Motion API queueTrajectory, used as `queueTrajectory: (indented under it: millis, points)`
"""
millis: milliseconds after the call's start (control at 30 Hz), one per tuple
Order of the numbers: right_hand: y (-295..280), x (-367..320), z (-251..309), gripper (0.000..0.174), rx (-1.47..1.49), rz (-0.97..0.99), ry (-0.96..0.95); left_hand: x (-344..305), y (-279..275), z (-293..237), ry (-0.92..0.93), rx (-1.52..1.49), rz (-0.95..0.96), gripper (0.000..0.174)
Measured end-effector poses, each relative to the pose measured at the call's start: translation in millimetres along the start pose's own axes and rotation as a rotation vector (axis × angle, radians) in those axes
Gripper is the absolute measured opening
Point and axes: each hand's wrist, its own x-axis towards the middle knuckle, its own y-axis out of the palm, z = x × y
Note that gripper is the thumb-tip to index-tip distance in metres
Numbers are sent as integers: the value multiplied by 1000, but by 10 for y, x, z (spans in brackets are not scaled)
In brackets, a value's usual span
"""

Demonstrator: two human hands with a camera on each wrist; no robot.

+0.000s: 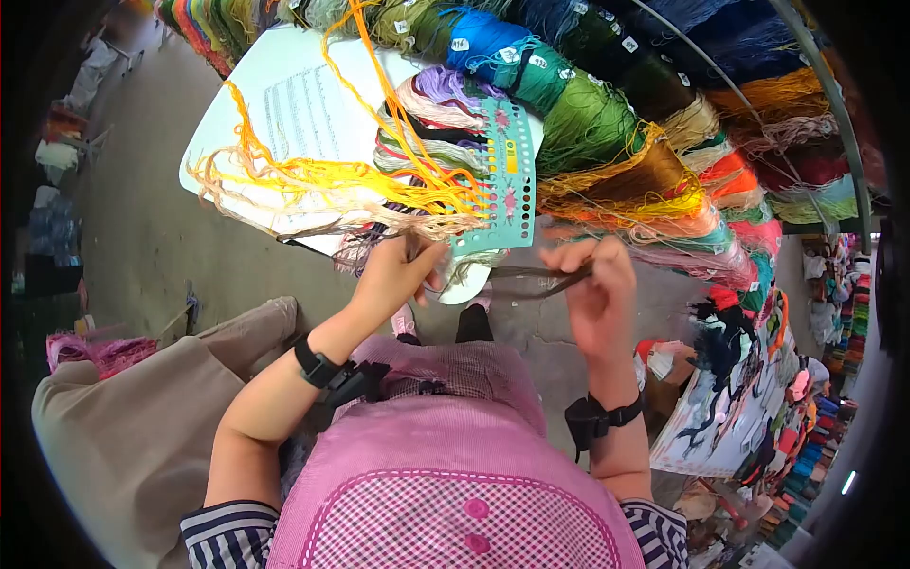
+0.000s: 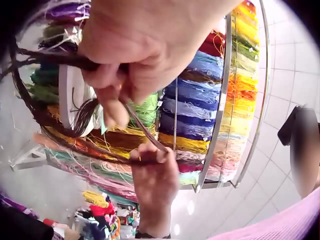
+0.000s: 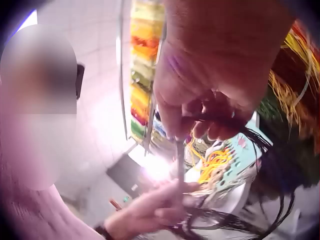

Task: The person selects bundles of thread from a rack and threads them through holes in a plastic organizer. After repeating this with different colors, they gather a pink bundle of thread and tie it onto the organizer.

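Note:
A hank of dark brown thread (image 1: pixel 540 275) stretches between the two hands below the thread card. My right hand (image 1: pixel 602 284) pinches one part of it with curled fingers, seen close in the right wrist view. The left hand (image 1: pixel 403 275) grips another part near the card's lower corner; in the left wrist view a long loop of the dark thread (image 2: pixel 70 142) hangs from it. The turquoise card (image 1: pixel 519 175) has rows of holes, with yellow, beige, grey and purple threads (image 1: pixel 379 185) looped through them. It lies on a white board (image 1: pixel 223 142) bearing a printed sheet (image 1: pixel 301 109).
Thick skeins in many colours (image 1: pixel 592 119), some with number tags, hang on a metal rack (image 1: pixel 834 104) ahead and right. A beige cloth-covered thing (image 1: pixel 161 398) stands at left. More threads lie over a white surface (image 1: pixel 706 427) at lower right. A pink apron (image 1: pixel 427 446) covers the lap.

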Motion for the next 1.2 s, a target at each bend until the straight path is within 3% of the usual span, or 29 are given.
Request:
queueTrajectory:
  millis: [33,67,100,167,200,267,367,467,567,633,767,833,933,1200]
  points:
    - [3,53,54,9,274,-48,54,46,21,-22,-19,62,-41,29]
    - [-125,76,-38,5,45,-114,81,66,48,-47,-31,26,-7,21]
    - [-90,96,-95,5,45,-115,79,107,56,-20,-30,27,-6,21]
    - [80,124,-246,6,-824,-88,-2,191,87,60,-3,-30,28,11]
    - [-40,113,-526,9,-871,-50,-101,187,98,45,-1,-30,29,11]
    - [154,134,-514,9,-795,-44,-20,120,100,15,106,-270,-16,8]
    - [240,219,-650,8,-743,-70,100,2,128,-184,-4,-314,-44,9]
    - [220,301,-783,8,-615,-91,160,53,149,-31,81,-350,-22,16]
    - [206,300,-821,9,-827,-94,9,32,151,-33,127,-269,38,25]
    - [201,305,-813,14,-1125,-13,-302,9,144,-63,149,-249,47,25]
    - [296,236,-621,17,-1136,75,-322,29,86,-44,151,-205,78,27]
    - [327,237,-593,20,-949,9,-171,-16,41,-171,134,-202,105,26]
    - [319,259,-570,22,-916,42,-99,-24,22,-258,94,-184,108,22]
    - [377,301,-594,22,-909,27,-46,76,-11,-192,56,-140,103,11]
